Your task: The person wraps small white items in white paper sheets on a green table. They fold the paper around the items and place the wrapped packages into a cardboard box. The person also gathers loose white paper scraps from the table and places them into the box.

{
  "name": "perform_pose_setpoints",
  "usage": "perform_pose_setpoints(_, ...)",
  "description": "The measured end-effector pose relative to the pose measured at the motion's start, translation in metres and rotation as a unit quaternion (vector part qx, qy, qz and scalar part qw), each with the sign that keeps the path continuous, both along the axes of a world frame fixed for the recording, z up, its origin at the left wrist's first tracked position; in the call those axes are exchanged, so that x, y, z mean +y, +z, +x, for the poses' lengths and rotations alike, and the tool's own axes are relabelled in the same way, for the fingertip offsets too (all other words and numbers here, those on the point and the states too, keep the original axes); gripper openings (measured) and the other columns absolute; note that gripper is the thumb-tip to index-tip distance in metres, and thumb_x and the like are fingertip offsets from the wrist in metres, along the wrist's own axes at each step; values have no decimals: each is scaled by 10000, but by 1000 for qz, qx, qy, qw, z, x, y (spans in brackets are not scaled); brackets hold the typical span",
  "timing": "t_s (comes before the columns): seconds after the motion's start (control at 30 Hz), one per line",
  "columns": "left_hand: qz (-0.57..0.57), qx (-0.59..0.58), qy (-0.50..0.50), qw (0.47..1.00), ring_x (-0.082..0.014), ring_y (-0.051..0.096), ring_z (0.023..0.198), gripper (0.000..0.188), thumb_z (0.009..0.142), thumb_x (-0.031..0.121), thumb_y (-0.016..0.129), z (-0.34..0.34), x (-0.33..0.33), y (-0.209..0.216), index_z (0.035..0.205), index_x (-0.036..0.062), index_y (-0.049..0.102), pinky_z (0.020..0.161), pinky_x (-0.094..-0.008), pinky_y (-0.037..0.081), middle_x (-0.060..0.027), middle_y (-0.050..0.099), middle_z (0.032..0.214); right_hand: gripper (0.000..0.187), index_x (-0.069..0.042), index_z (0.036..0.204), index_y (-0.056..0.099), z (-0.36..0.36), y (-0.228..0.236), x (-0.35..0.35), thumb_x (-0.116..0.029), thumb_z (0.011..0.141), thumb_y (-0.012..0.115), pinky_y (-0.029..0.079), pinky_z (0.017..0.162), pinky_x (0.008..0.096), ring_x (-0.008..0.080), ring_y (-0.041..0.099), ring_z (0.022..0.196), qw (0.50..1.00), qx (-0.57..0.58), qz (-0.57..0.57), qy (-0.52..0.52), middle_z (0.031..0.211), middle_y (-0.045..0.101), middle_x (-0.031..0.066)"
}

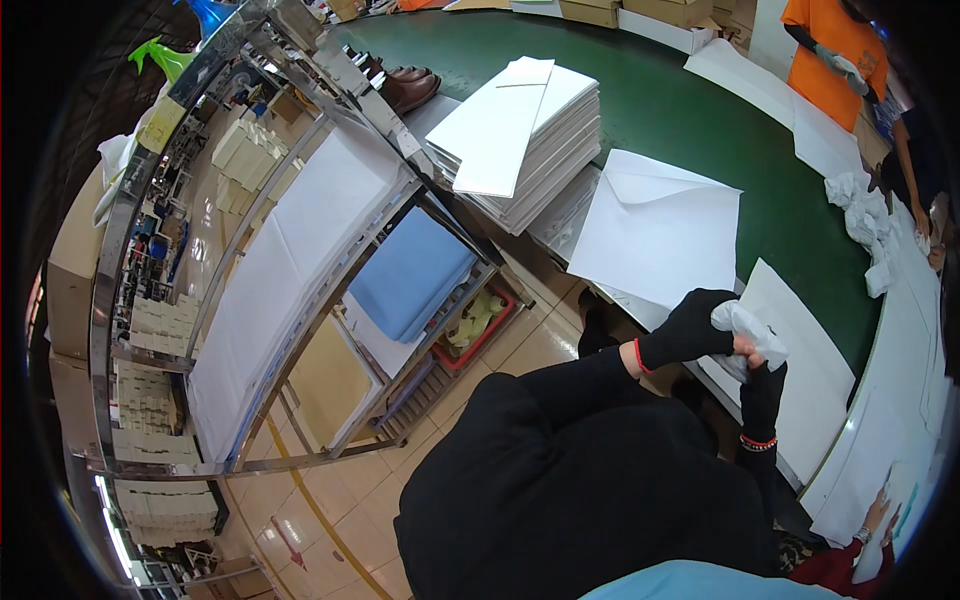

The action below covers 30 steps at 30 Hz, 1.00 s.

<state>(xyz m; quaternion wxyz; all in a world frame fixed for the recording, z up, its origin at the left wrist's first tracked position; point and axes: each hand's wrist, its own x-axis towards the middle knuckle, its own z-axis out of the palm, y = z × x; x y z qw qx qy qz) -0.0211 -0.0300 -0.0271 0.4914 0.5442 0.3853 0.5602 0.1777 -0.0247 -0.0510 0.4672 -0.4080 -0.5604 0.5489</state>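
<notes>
The one camera sits on my head, a wide fisheye looking steeply down over my chest, close above the green tabletop (700, 130).

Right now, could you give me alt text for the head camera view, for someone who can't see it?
Seen from above, a person in black sleeves and dark gloves grips crumpled white paper with the left hand and right hand, over a green table bearing white sheets and a paper stack. A metal rack stands left; an orange-shirted person works opposite.

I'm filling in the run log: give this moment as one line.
left hand: grips crumpled white paper | right hand: grips same paper from below | flat white sheets on green table
</notes>
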Motion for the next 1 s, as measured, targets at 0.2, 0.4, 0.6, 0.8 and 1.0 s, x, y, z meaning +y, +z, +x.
perform_pose_setpoints(0.2, -2, -8, 42, 999, -120, 605, 751, 335, 697, 263, 841, 5, -1, 1, 853, 34, 654, 693, -278, 468, -34, 655, 785, 509, 25, 1163, 563, -3, 12, -2, -263, 790, 755, 461, 780, 282, 139, 562, 914, 998, -37, 45, -22, 1031, 601, 48)
perform_pose_setpoints(0.4, -13, 29, -47, 998, -122, 605, 724, 321, 703, 264, 826, -5, 0, 6, 845, 35, 652, 662, -275, 465, -37, 652, 768, 510, 24, 1134, 573, -5, 16, -10, -245, 750, 774, 475, 751, 269, 116, 572, 866, 998, -26, 46, -28, 997, 602, 42)
perform_pose_setpoints(0.6, 37, 43, -55, 997, -102, 592, 712, 314, 699, 254, 824, -6, -8, 17, 855, 41, 655, 653, -270, 464, -26, 646, 758, 730, 35, 1234, 502, 19, 12, -6, -478, 776, 747, 418, 876, 301, 160, 528, 1004, 995, -87, -5, 57, 1109, 560, 57)
perform_pose_setpoints(0.8, -11, -57, -124, 991, -94, 588, 742, 333, 737, 307, 798, -1, -6, 18, 883, 44, 655, 684, -267, 467, -18, 646, 771, 710, 26, 1169, 518, 16, 20, -14, -505, 762, 755, 425, 803, 277, 128, 528, 896, 996, -66, 13, 54, 975, 560, 25)
perform_pose_setpoints(1.0, -55, 44, 3, 998, -116, 579, 691, 355, 870, 379, 646, 11, -6, 6, 856, 24, 655, 644, -288, 455, -67, 634, 726, 726, 27, 1170, 519, 18, 22, -5, -518, 756, 761, 433, 746, 258, 117, 535, 862, 992, -114, 34, 31, 942, 564, 22)
